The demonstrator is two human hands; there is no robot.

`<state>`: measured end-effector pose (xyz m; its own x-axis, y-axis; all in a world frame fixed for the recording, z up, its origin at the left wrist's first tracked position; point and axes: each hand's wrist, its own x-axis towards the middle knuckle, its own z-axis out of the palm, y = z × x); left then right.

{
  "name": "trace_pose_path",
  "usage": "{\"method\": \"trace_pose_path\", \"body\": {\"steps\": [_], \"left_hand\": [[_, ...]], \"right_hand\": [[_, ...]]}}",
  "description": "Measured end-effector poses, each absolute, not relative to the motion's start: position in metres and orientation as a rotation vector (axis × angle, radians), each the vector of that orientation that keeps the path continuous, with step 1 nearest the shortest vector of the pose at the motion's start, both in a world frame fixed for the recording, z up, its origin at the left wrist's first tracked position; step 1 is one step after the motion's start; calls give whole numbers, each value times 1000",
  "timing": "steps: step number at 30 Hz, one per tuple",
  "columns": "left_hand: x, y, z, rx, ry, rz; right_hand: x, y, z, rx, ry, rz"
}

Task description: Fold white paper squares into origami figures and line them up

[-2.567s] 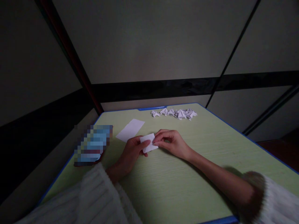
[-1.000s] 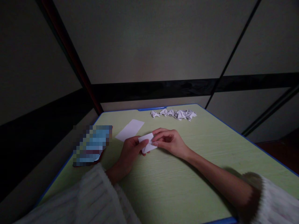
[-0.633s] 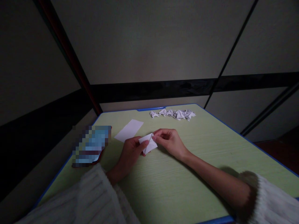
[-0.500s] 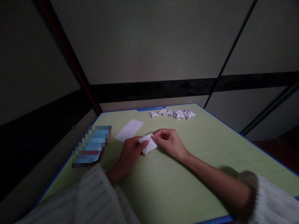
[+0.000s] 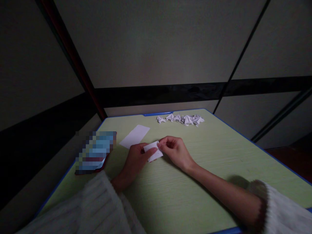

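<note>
A small white piece of paper [image 5: 153, 152], partly folded, is held low over the green table [image 5: 190, 195]. My left hand [image 5: 135, 159] pinches its left end with thumb and fingers. My right hand [image 5: 174, 151] pinches its upper right corner, fingers curled close together. Both hands meet at the paper near the table's middle. White knitted sleeves cover both forearms near the bottom of the view.
A flat white sheet [image 5: 135, 136] lies just behind my left hand. A row of several small folded paper pieces [image 5: 181, 119] sits along the far edge. A blurred-out blue and red object [image 5: 95, 152] rests at the left edge. Dark wall panels stand behind.
The right hand has drawn in closer to the left and now pinches the paper's top right corner. The paper's raised flap has come down flatter. The left hand has stayed put.
</note>
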<state>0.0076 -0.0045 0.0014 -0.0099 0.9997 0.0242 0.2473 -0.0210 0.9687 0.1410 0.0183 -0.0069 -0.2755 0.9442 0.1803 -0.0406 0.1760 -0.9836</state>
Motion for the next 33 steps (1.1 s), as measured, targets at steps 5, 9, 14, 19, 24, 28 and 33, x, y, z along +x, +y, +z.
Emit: {"method": "trace_pose_path", "body": {"steps": [5, 9, 14, 19, 24, 28, 33], "left_hand": [[6, -6, 0, 1397, 1405, 1143], [5, -5, -2, 1378, 1421, 1171], [3, -4, -3, 1420, 1452, 1169], [4, -5, -1, 1396, 1422, 1191], [7, -8, 6, 1322, 1351, 1177], [6, -8, 6, 1280, 1280, 1181], [6, -9, 4, 1250, 1259, 1170]], "right_hand": [[140, 20, -9, -904, -1466, 1322], [139, 21, -9, -849, -1500, 1333], [138, 20, -12, -797, -1607, 1426], [141, 20, -16, -789, -1722, 1405], [141, 21, -18, -759, -1713, 1433], [142, 20, -16, -720, -1701, 1461], [142, 18, -12, -682, -1668, 1528]]}}
